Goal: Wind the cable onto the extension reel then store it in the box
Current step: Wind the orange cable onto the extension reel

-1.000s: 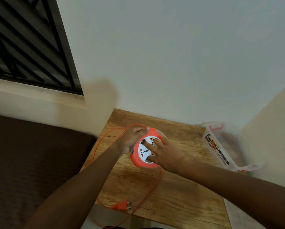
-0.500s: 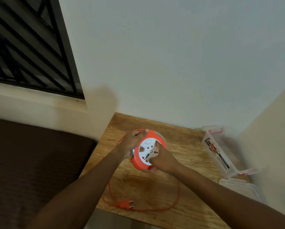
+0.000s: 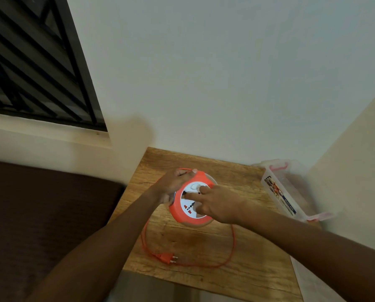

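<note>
An orange extension reel (image 3: 182, 214) with a white socket face stands tilted on the wooden table (image 3: 247, 264). My left hand (image 3: 173, 185) grips its upper left rim. My right hand (image 3: 217, 203) rests on the white face with its fingers pressed into it. A loose loop of orange cable (image 3: 232, 243) lies on the table in front of the reel and ends in an orange plug (image 3: 166, 257). A clear plastic box (image 3: 291, 192) with pink clips stands open at the table's right edge.
A white wall rises behind the table, and another wall closes the right side. A dark brown surface (image 3: 40, 214) lies to the left, under a window with black bars (image 3: 29, 62). A clear lid (image 3: 312, 284) lies at the lower right.
My right hand has turned on the reel's face, from its lower edge up across the sockets. The cable loop on the table has shifted and the plug has stayed near the front edge.
</note>
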The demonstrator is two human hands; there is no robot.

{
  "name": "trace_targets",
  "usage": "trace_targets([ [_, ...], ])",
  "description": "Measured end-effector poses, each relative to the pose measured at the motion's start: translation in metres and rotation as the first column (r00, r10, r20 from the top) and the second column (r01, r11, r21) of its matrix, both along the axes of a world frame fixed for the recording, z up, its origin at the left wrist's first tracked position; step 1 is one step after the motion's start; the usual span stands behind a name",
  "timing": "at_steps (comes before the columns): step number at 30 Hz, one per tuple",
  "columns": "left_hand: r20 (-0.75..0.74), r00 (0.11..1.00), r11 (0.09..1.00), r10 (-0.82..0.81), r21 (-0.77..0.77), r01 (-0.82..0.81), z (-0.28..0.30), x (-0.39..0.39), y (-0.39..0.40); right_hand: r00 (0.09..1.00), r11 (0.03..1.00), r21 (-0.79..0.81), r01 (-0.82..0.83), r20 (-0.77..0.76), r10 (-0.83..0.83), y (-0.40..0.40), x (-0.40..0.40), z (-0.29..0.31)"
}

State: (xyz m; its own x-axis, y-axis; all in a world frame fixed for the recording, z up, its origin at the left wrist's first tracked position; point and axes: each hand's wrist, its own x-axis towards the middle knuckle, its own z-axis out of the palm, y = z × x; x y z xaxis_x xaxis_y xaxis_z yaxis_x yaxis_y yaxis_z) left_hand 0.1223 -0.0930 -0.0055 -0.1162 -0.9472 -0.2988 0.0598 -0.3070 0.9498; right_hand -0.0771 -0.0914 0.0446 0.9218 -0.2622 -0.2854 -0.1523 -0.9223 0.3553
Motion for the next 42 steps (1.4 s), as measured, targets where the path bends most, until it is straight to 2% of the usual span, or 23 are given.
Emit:
trace_targets([
  [5,0.048,0.999,1.000,-0.006,-0.022,0.007,0.007,-0.003,0.005,0.991,0.993,-0.116,0.023,-0.126,-0.038,0.018,0.008,0.000],
  [8,0.079,0.997,0.999,0.003,-0.048,0.000,0.008,0.000,0.010,0.984,0.979,-0.189,0.081,-0.138,-0.108,0.025,0.010,-0.006],
  [11,0.020,0.998,0.997,0.062,-0.041,-0.061,0.006,0.002,0.012,0.957,0.951,-0.143,0.274,-0.063,-0.285,0.027,0.015,-0.008],
  [13,-0.009,0.993,0.992,0.117,-0.053,-0.117,0.005,0.000,0.013,0.889,0.889,0.034,0.456,0.036,-0.457,0.026,0.018,-0.010],
  [14,-0.012,0.988,0.986,0.156,-0.063,-0.156,0.005,-0.001,0.012,0.813,0.803,0.216,0.555,0.064,-0.579,0.024,0.019,-0.010],
  [15,-0.013,0.980,0.978,0.196,-0.074,-0.197,0.004,-0.001,0.012,0.709,0.648,0.449,0.616,0.044,-0.704,0.022,0.020,-0.008],
  [16,-0.018,0.972,0.968,0.236,-0.081,-0.236,0.003,-0.002,0.011,0.591,0.422,0.677,0.604,-0.024,-0.806,0.021,0.021,-0.005],
  [17,-0.027,0.963,0.959,0.269,-0.083,-0.270,0.001,-0.002,0.011,0.475,0.169,0.837,0.521,-0.120,-0.872,0.021,0.023,-0.003],
  [18,-0.044,0.955,0.952,0.294,-0.080,-0.297,0.000,-0.002,0.010,0.379,-0.035,0.912,0.408,-0.205,-0.902,0.023,0.024,-0.002],
  [19,-0.062,0.949,0.946,0.310,-0.076,-0.314,-0.001,-0.001,0.010,0.315,-0.152,0.937,0.314,-0.253,-0.915,0.025,0.025,-0.001],
  [20,-0.074,0.945,0.943,0.320,-0.071,-0.325,-0.001,-0.002,0.010,0.280,-0.193,0.946,0.260,-0.266,-0.923,0.026,0.026,-0.002],
  [21,-0.078,0.944,0.944,0.320,-0.063,-0.325,0.000,-0.001,0.010,0.273,-0.174,0.952,0.252,-0.243,-0.931,0.028,0.026,-0.004],
  [22,-0.080,0.947,0.947,0.311,-0.055,-0.316,0.000,-0.001,0.010,0.299,-0.084,0.955,0.286,-0.172,-0.939,0.028,0.024,-0.008],
  [24,-0.081,0.956,0.956,0.283,-0.051,-0.288,0.001,0.001,0.010,0.431,0.269,0.865,0.424,0.068,-0.900,0.027,0.017,-0.013],
  [25,-0.081,0.960,0.961,0.269,-0.051,-0.273,0.001,0.002,0.011,0.504,0.456,0.745,0.487,0.186,-0.844,0.024,0.012,-0.013],
  [27,-0.076,0.967,0.968,0.242,-0.047,-0.246,0.002,0.004,0.011,0.677,0.746,0.436,0.503,0.338,-0.654,0.020,0.002,-0.013],
  [29,-0.070,0.975,0.976,0.210,-0.037,-0.213,0.002,0.006,0.012,0.862,0.916,0.212,0.341,0.319,-0.394,0.017,-0.005,-0.012],
  [31,-0.057,0.986,0.986,0.159,-0.029,-0.161,0.004,0.006,0.013,0.950,0.975,0.123,0.184,0.232,-0.209,0.015,-0.009,-0.008],
  [35,-0.004,0.998,0.997,0.068,-0.029,-0.068,0.009,0.001,0.017,0.999,1.000,-0.012,0.027,0.037,-0.026,0.017,-0.003,0.002],
  [38,-0.002,0.998,0.997,0.058,-0.055,-0.058,0.011,-0.004,0.019,0.996,0.990,-0.135,0.049,-0.060,-0.058,0.025,0.005,0.005],
  [42,0.006,0.997,0.994,0.078,-0.075,-0.077,0.011,-0.002,0.022,0.986,0.962,-0.247,0.117,-0.086,-0.142,0.030,0.015,0.000],
])
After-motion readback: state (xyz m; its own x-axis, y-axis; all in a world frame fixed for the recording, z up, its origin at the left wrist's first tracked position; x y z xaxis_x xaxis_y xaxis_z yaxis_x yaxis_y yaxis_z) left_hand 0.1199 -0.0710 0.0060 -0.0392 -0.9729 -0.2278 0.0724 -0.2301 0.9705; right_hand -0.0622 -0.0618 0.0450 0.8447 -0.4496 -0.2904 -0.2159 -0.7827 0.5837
